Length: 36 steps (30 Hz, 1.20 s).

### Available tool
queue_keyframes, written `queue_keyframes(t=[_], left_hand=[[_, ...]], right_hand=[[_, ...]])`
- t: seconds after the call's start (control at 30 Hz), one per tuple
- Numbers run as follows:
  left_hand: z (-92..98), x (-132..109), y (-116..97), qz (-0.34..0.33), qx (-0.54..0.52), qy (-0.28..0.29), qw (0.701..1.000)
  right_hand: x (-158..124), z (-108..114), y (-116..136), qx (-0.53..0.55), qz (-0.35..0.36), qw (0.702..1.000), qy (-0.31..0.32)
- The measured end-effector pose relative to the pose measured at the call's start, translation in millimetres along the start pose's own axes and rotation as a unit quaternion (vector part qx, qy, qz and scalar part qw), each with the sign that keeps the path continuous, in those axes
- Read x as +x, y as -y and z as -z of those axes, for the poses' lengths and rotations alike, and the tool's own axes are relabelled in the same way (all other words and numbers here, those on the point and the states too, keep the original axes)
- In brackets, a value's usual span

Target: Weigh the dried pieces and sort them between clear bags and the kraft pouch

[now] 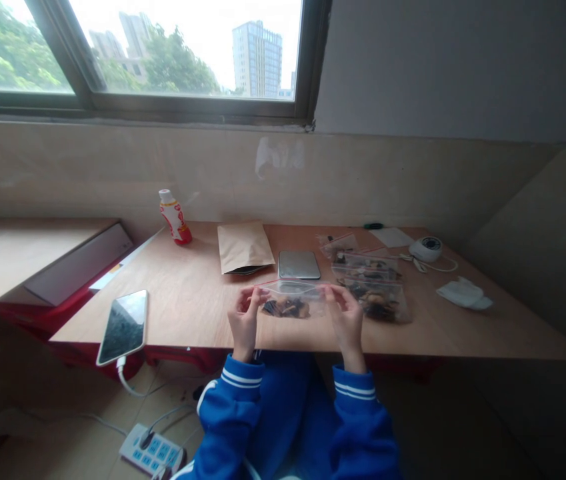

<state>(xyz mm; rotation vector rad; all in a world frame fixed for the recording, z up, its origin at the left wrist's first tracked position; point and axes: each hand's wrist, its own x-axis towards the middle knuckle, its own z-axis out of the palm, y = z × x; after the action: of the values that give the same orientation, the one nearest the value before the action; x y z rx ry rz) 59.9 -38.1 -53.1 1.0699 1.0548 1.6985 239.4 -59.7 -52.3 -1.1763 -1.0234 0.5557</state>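
Note:
A clear zip bag (290, 308) with dark and tan dried pieces in it is stretched between my two hands near the table's front edge. My left hand (244, 319) pinches its upper left corner, and my right hand (345, 320) pinches the upper right one. The bag's mouth, with a red line along it, bows a little apart in the middle. Just beyond lies a flat silver scale (299, 265). To its left is a brown paper pouch (245, 248), its dark opening facing me. More filled zip bags (380, 300) lie overlapped beside my right hand.
A red and white bottle (175, 217) stands at the back left. A phone (123, 327) with a charging cable lies at the left front edge. On the right are a white round camera (425, 249), white paper (391, 237) and a crumpled white wrapper (463, 294). A power strip (153, 451) sits on the floor.

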Motion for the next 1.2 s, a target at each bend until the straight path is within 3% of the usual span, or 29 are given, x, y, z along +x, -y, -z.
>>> queue_keyframes(t=[0.4,0.53,0.7,0.8,0.93,1.2], left_hand=[[-1.2,-4.9,1.3,-0.054,0.036,-0.032,0.997],[-7.6,-4.1,4.7,-0.039,0.016,-0.034,0.999],[-16.7,-7.0,10.8,-0.002,-0.017,-0.045,0.999],[-17.0,-10.3,13.3,0.009,-0.047,-0.049,0.998],[-14.1,-13.7,13.4,0.009,-0.077,-0.012,0.997],[-4.8,-7.7,8.7,-0.001,-0.020,-0.015,1.000]], right_hand=[[0.9,5.4,-0.2,0.035,0.000,0.999,-0.021],[1.2,0.4,-1.7,0.082,-0.005,0.997,-0.014],[-0.9,-12.3,-4.4,0.155,-0.024,0.986,0.047],[-2.7,-17.4,-5.7,0.157,-0.032,0.986,0.035],[-3.9,-19.5,-4.4,0.151,-0.055,0.987,0.016],[-4.3,-15.2,-1.0,0.142,-0.037,0.989,0.014]])
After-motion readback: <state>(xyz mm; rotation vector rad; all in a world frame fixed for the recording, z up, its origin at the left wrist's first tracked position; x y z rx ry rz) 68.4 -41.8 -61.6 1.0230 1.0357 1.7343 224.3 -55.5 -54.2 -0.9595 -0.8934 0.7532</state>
